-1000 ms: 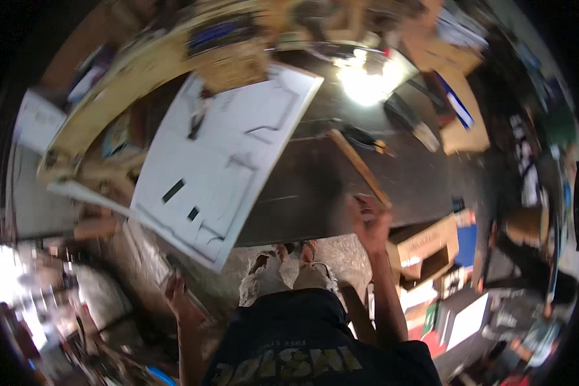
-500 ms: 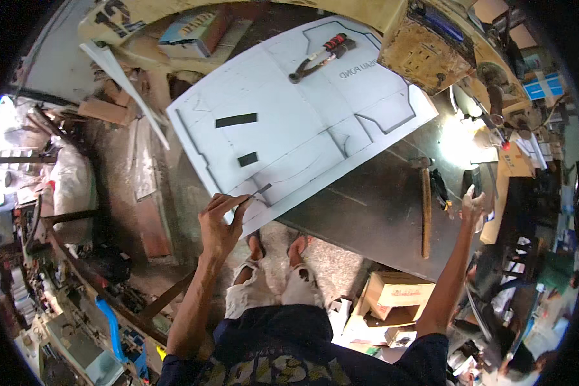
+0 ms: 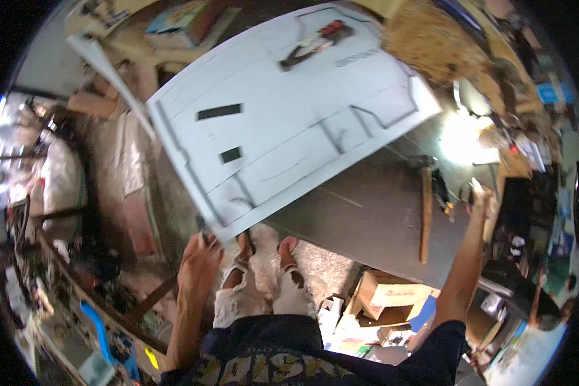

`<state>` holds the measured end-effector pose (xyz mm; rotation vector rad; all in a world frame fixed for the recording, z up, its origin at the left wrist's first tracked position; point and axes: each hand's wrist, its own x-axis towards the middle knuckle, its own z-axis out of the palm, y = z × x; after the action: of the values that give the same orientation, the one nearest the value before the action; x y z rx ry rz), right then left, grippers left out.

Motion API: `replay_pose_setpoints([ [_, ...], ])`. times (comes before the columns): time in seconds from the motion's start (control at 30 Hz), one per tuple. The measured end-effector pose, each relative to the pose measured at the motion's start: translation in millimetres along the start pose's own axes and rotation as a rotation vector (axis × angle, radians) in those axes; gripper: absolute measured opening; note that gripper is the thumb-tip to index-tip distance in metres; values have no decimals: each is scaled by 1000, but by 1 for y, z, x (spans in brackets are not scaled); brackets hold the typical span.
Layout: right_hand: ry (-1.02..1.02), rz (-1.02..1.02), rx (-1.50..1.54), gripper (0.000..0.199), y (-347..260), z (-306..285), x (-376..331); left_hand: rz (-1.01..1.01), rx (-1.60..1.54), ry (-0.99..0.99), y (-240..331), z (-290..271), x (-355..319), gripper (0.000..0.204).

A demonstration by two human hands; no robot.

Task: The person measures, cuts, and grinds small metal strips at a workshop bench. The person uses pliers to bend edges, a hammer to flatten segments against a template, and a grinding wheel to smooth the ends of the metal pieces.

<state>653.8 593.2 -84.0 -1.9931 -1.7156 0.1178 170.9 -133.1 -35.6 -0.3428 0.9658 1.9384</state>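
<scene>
A large white sheet (image 3: 270, 116), with black outlines and two dark rectangles on it, lies over the dark bench. My left hand (image 3: 201, 262) is just off its near left corner, fingers pinched together. A small dark strip (image 3: 202, 225) shows at the fingertips, blurred. Over the right end of the bench, my right hand (image 3: 482, 201) has its fingers bent round something dark that the blur hides. Pliers with red-and-black handles (image 3: 315, 45) lie on the far part of the sheet. A hammer (image 3: 426, 212) with a wooden handle lies left of my right hand.
A bright lamp (image 3: 464, 138) shines at the back right beside a yellowish machine part (image 3: 424, 35). An opened cardboard box (image 3: 399, 296) stands below the bench's near edge. A long white strip (image 3: 112, 80) leans left of the sheet. Shelves crowd the left side.
My left hand has drawn back from the sheet toward me and left, and the dark strip that lay at its fingertips over the sheet has left that spot. My right hand has shifted slightly.
</scene>
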Motion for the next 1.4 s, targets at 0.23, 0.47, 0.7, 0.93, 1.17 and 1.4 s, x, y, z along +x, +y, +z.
replay_pose_setpoints([
  [0.23,25,-235,385,53,-89,-47,-199,286,291,149,75,-36,-16,17],
  [0.47,-274,-634,176,67,-194,-117,-363,679,1218,437,96,45,35,11],
  [0.7,-186,-607,168,67,-208,-77,-383,1017,1390,-195,-2,182,138,27],
  [0.93,-144,-625,101,68,-202,-71,-384,1080,1535,-227,-31,183,169,26],
  [1.17,-126,-611,75,67,-200,-67,-384,1082,1582,-263,-32,186,167,24],
  [1.4,-264,-429,136,70,-212,-78,-389,1062,1583,-294,-27,185,171,22],
])
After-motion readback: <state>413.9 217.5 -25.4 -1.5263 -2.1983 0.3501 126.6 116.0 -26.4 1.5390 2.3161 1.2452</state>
